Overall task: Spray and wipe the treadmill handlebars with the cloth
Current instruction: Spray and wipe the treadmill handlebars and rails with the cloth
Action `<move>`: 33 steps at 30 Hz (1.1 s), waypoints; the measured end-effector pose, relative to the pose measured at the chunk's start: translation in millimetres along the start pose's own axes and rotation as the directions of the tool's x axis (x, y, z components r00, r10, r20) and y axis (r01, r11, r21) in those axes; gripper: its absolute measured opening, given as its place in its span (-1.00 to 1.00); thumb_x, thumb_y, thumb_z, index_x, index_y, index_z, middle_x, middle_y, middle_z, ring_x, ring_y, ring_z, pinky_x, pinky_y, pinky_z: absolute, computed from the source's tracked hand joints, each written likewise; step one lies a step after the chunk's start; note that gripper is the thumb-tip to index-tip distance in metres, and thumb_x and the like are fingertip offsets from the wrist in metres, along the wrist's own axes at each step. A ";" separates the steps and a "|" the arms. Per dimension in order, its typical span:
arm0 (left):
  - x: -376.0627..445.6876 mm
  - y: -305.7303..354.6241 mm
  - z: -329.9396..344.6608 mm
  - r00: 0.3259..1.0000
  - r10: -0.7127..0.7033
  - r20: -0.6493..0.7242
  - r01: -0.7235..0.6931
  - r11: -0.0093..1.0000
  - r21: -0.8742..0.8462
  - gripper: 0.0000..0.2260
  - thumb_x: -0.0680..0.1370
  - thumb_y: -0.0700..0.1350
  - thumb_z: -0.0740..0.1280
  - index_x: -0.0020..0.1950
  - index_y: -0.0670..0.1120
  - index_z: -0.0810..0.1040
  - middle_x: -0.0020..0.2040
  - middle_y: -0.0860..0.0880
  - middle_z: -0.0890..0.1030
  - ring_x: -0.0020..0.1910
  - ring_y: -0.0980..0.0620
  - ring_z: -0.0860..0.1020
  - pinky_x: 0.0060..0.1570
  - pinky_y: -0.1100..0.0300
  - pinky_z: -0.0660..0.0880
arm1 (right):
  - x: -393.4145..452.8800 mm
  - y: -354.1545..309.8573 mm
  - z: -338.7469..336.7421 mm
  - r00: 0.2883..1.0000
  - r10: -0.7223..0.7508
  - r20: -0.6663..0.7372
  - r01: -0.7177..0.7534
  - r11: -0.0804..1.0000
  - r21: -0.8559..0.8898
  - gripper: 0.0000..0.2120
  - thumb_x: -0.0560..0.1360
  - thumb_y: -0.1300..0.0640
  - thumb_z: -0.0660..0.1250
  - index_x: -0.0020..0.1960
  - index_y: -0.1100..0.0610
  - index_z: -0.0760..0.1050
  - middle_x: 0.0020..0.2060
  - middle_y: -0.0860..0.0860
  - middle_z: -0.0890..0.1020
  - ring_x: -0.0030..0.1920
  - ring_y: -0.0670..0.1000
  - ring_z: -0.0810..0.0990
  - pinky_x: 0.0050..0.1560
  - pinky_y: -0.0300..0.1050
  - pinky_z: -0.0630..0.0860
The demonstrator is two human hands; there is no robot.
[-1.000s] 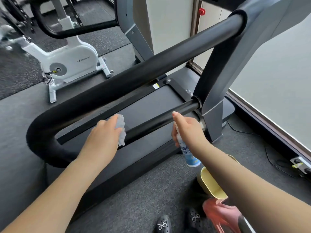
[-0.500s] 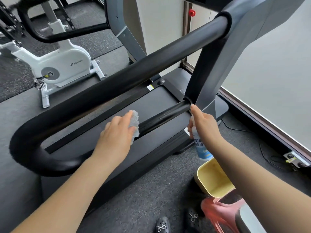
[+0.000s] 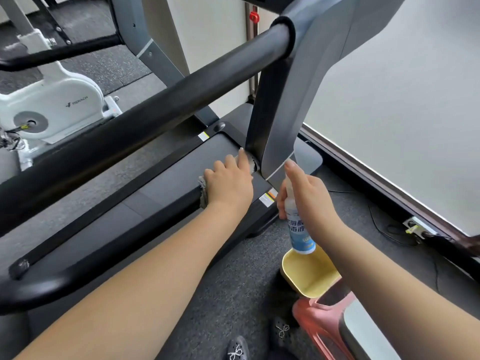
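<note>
Evidently wiping was under way: the left hand [image 3: 228, 184] pressed the cloth [image 3: 202, 189] around the lower handlebar [image 3: 117, 245], the right hand [image 3: 309, 193] gripped the spray bottle [image 3: 298, 229], and the next stroke probably called for sliding along the bar.

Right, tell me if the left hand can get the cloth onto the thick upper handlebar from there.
Probably yes: the left hand presses the cloth on the lower bar, and nothing lies between it and the upper handlebar.
</note>
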State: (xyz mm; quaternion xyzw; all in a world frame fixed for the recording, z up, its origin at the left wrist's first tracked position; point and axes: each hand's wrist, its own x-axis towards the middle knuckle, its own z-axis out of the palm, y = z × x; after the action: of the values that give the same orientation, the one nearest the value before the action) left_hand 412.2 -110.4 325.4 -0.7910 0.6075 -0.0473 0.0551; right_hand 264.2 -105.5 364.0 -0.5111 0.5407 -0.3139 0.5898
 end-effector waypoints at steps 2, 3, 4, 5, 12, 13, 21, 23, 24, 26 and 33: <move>-2.6 -8.1 3.0 0.999 0.051 -0.011 -0.050 0.996 0.071 -0.46 0.61 0.04 0.12 0.52 -0.06 0.01 0.15 -0.16 0.43 0.01 -0.18 0.47 -0.18 0.01 0.36 | -0.9 -0.6 2.5 1.000 -0.001 0.008 0.002 1.000 -0.007 -0.44 0.56 -0.18 0.16 -0.39 0.26 0.42 -0.56 0.08 0.54 -0.52 0.08 0.49 -0.34 -0.11 0.48; -5.0 -13.6 3.2 0.997 0.076 -0.007 -0.076 0.994 0.082 -0.46 0.61 0.04 0.12 0.53 -0.04 -0.01 0.14 -0.15 0.42 -0.01 -0.17 0.47 -0.20 0.02 0.37 | -1.0 -1.0 3.9 1.000 -0.001 0.014 0.001 1.000 -0.013 -0.43 0.55 -0.18 0.16 -0.39 0.26 0.42 -0.57 0.07 0.53 -0.53 0.08 0.49 -0.34 -0.11 0.48; -9.2 -20.3 2.7 0.996 0.091 -0.002 -0.090 0.992 0.084 -0.45 0.61 0.06 0.11 0.54 -0.02 -0.03 0.13 -0.15 0.41 -0.02 -0.16 0.47 -0.21 0.03 0.38 | -1.1 -1.0 5.1 1.000 0.001 0.020 0.000 1.000 -0.019 -0.43 0.55 -0.18 0.15 -0.39 0.27 0.43 -0.57 0.07 0.53 -0.54 0.07 0.49 -0.34 -0.11 0.49; -15.2 -28.7 1.4 0.996 0.091 0.001 -0.091 0.992 0.083 -0.43 0.61 0.09 0.11 0.54 -0.01 -0.04 0.13 -0.15 0.41 -0.02 -0.15 0.47 -0.22 0.04 0.38 | -1.2 -1.1 6.4 1.000 0.004 0.026 -0.003 1.000 -0.026 -0.42 0.55 -0.19 0.15 -0.38 0.27 0.43 -0.57 0.08 0.53 -0.55 0.07 0.49 -0.34 -0.12 0.49; -96.2 -119.1 1.9 0.998 0.035 -0.046 -0.031 0.996 0.082 -0.39 0.44 0.07 0.40 0.44 -0.06 0.34 -0.07 -0.14 0.53 -0.28 -0.16 0.52 -0.40 0.05 0.38 | -5.0 0.0 14.3 0.998 0.026 0.062 -0.026 1.000 0.006 -0.46 0.55 -0.20 0.16 -0.40 0.20 0.39 -0.52 0.10 0.55 -0.54 0.05 0.49 -0.41 -0.21 0.46; -106.3 -129.2 2.4 0.999 0.014 -0.039 -0.011 0.997 0.080 -0.39 0.42 0.06 0.42 0.42 -0.06 0.36 -0.08 -0.13 0.54 -0.29 -0.17 0.51 -0.40 0.04 0.41 | -6.0 -0.2 15.0 0.997 0.027 0.066 -0.027 1.000 0.004 -0.45 0.55 -0.20 0.16 -0.38 0.22 0.40 -0.53 0.09 0.55 -0.53 0.05 0.49 -0.42 -0.22 0.46; -135.3 -146.6 0.9 0.982 -0.171 -0.082 0.175 0.984 0.043 -0.53 0.47 0.01 0.37 0.35 -0.10 0.44 -0.05 -0.15 0.58 -0.21 -0.23 0.54 -0.23 -0.07 0.45 | -6.9 -6.3 16.1 0.995 -0.001 0.100 -0.001 1.000 0.024 -0.48 0.56 -0.18 0.17 -0.37 0.21 0.40 -0.50 0.12 0.55 -0.53 0.06 0.48 -0.41 -0.21 0.46; -123.2 -132.3 -1.5 0.978 -0.184 -0.096 0.186 0.982 0.012 -0.54 0.52 0.02 0.30 0.37 -0.12 0.41 0.01 -0.16 0.59 -0.13 -0.22 0.56 -0.15 -0.10 0.45 | -6.0 -6.9 16.5 0.994 -0.005 0.105 0.003 1.000 0.024 -0.48 0.56 -0.18 0.17 -0.37 0.20 0.40 -0.50 0.12 0.55 -0.52 0.07 0.48 -0.40 -0.18 0.45; -114.0 -122.7 -3.2 0.981 -0.172 -0.090 0.174 0.985 0.011 -0.52 0.54 0.05 0.25 0.41 -0.12 0.36 0.06 -0.15 0.58 -0.08 -0.20 0.56 -0.10 -0.09 0.44 | -5.7 -6.9 16.9 0.994 -0.006 0.108 0.004 1.000 0.021 -0.48 0.56 -0.18 0.16 -0.38 0.20 0.40 -0.50 0.13 0.55 -0.52 0.07 0.48 -0.39 -0.17 0.45; -89.8 -97.5 -5.2 0.991 -0.115 -0.068 0.115 0.993 0.006 -0.47 0.57 0.10 0.16 0.48 -0.11 0.21 0.18 -0.14 0.53 0.05 -0.16 0.54 -0.01 -0.05 0.43 | -5.3 -6.3 17.6 0.993 -0.007 0.116 0.007 1.000 0.005 -0.46 0.56 -0.19 0.16 -0.38 0.21 0.40 -0.50 0.13 0.55 -0.51 0.08 0.49 -0.38 -0.16 0.46; -2.3 -8.1 -5.3 1.000 0.009 -0.023 -0.010 0.998 -0.055 -0.52 0.60 0.04 0.12 0.44 -0.18 0.18 0.23 -0.20 0.46 0.15 -0.21 0.47 0.05 -0.05 0.39 | -1.9 -6.4 23.2 0.991 -0.022 0.130 0.026 0.999 -0.029 -0.43 0.57 -0.16 0.15 -0.43 0.23 0.41 -0.49 0.18 0.54 -0.52 0.10 0.48 -0.37 -0.15 0.46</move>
State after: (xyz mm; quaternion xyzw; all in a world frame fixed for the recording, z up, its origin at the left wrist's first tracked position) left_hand 418.7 -106.2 331.8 -0.7887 0.6130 -0.0393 0.0265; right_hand 287.2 -99.5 368.1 -0.5459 0.4999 -0.2785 0.6120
